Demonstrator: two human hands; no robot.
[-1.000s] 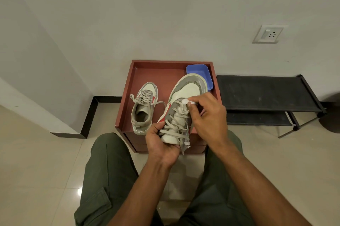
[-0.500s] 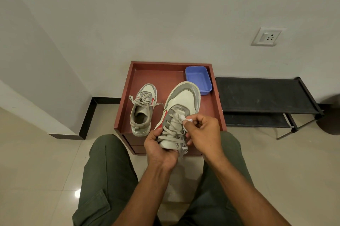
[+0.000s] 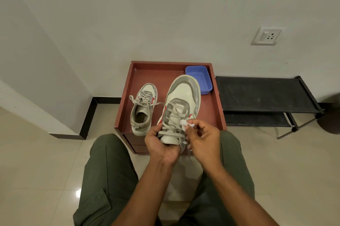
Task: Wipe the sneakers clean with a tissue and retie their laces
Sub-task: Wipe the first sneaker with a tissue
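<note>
the fingers (image 3: 191,123) of the right hand (image 3: 203,136) are pinched shut on a small wad of white tissue (image 3: 184,123), which presses against the laces (image 3: 172,126) on the right side of the held sneaker (image 3: 181,100). the left hand (image 3: 161,145) cups that sneaker from beneath at its heel end, fingers curled closed around it, thumb up along the left edge beside the red mark. the shoe's grey-and-cream toe points away toward the wall. the second sneaker (image 3: 142,110) stands just to the left on the reddish-brown table (image 3: 215,115), laces loose, one end trailing toward the held shoe. a blue plastic tray (image 3: 199,78) sits in the table's far right corner, partly behind the held toe. right of the table stands a low black rack (image 3: 265,95). the floor (image 3: 36,161) is pale glossy tile with dark skirting; a socket plate (image 3: 266,36) is on the white wall. green trousers (image 3: 108,179) fill the foreground.
</note>
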